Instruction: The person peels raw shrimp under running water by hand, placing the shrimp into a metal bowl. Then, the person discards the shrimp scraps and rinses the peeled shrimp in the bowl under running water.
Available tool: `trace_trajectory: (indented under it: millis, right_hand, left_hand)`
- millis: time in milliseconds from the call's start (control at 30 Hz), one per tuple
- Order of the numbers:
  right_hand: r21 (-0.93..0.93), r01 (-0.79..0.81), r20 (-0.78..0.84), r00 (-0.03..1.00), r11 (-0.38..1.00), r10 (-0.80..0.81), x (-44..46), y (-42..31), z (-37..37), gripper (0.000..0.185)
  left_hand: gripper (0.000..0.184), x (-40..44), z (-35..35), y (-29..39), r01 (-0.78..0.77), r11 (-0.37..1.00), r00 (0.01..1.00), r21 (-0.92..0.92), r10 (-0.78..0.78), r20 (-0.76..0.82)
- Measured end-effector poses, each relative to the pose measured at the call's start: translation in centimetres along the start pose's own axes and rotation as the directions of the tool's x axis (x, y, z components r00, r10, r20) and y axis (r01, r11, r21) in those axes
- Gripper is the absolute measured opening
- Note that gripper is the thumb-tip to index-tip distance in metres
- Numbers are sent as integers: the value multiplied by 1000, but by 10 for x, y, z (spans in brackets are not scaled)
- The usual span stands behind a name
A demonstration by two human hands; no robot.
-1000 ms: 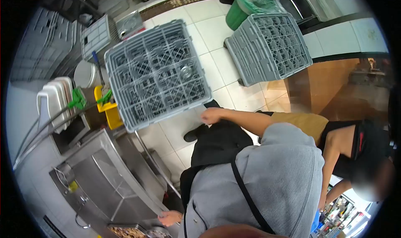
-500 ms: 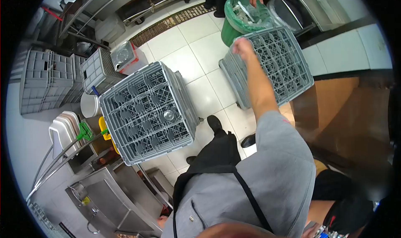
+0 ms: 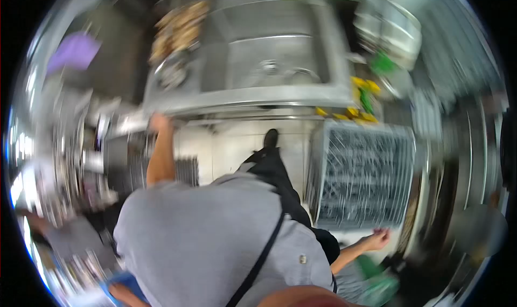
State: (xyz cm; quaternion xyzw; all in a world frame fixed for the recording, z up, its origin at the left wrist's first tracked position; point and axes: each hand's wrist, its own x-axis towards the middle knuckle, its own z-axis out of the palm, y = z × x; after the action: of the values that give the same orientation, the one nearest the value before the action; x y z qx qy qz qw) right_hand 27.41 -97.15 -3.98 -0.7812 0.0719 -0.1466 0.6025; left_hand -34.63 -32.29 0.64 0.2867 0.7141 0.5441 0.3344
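My left hand (image 3: 160,123) is stretched forward at the front left corner of the steel sink counter (image 3: 247,97). Blur smears its fingers, so I cannot tell whether it touches the edge. My right hand (image 3: 377,239) hangs out to the right, its fingers loosely bent and nothing visible in it. Just beyond that hand stands a stack of grey dish racks (image 3: 366,172). On the left part of the counter are a round metal container (image 3: 172,74) and a blurred heap of brownish items (image 3: 180,29).
A green bin with a plastic liner (image 3: 377,285) stands at the lower right. Yellow and green items (image 3: 366,97) sit beside the sink's right end. Another person in grey (image 3: 75,237) is at the lower left. White tiled floor (image 3: 231,140) runs below the sink.
My view and body have turned left to face the sink. My right hand has come away from above the rack stack near the bin; my left arm now reaches forward.
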Motion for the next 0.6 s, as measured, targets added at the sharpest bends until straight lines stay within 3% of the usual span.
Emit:
trace_trajectory:
  millis: [33, 67, 100, 133, 200, 233, 267, 300, 333, 400, 433, 467, 500, 600]
  right_hand:
    - [96, -12, 94, 996, 995, 3, -11, -18, 56, 19]
    - [77, 32, 130, 991, 996, -42, -33, -52, 115, 17]
    - [-9, 101, 258, 961, 995, -96, -49, -89, 164, 16]
    - [48, 153, 310, 937, 987, -161, -68, -134, 218, 15]
    - [218, 151, 561, 789, 964, -251, -85, -192, 303, 17]
    - [146, 241, 614, 739, 960, -278, -101, -226, 352, 18]
    - [171, 279, 689, 652, 945, -317, -107, -238, 392, 18]
    - [242, 326, 774, 503, 914, -384, -121, -263, 433, 18]
    - [233, 250, 841, 433, 940, -324, -130, -267, 478, 19]
    - [179, 317, 957, 163, 931, -239, -164, -299, 555, 20]
    - [333, 284, 929, 64, 899, -364, -192, -314, 587, 19]
    - [356, 295, 926, 12, 887, -376, -209, -307, 632, 19]
    - [382, 495, 903, -18, 780, -430, -226, -317, 668, 19]
    - [460, 673, 851, -147, 579, -505, -276, -359, 769, 28]
  left_hand:
    - [66, -27, 16, 39, 194, 902, 952, -386, -269, -149]
    - [78, 17, 6, 28, 424, 766, 880, -483, -474, 19]
    - [81, 6, 16, 42, 365, 816, 920, -449, -389, 40]
    - [76, -10, 25, 71, 403, 795, 911, -453, -397, 113]
    - [68, 0, 37, 85, 403, 809, 913, -427, -386, 131]
    - [59, 5, 46, 80, 380, 847, 925, -373, -342, 165]
    - [59, 11, 48, 72, 399, 837, 917, -375, -370, 149]
    - [48, 19, 52, 68, 361, 875, 931, -322, -318, 178]
    - [37, 30, 57, 67, 316, 913, 939, -258, -262, 223]
    - [28, 29, 65, 74, 296, 944, 942, -146, -263, 210]
    - [20, 21, 70, 77, 253, 966, 950, -49, -238, 200]
    - [18, 12, 74, 79, 269, 951, 948, -150, -234, 215]
    - [11, 11, 73, 73, 274, 954, 953, -123, -253, 165]
    - [9, -34, 85, 89, 255, 966, 962, -43, -248, 117]
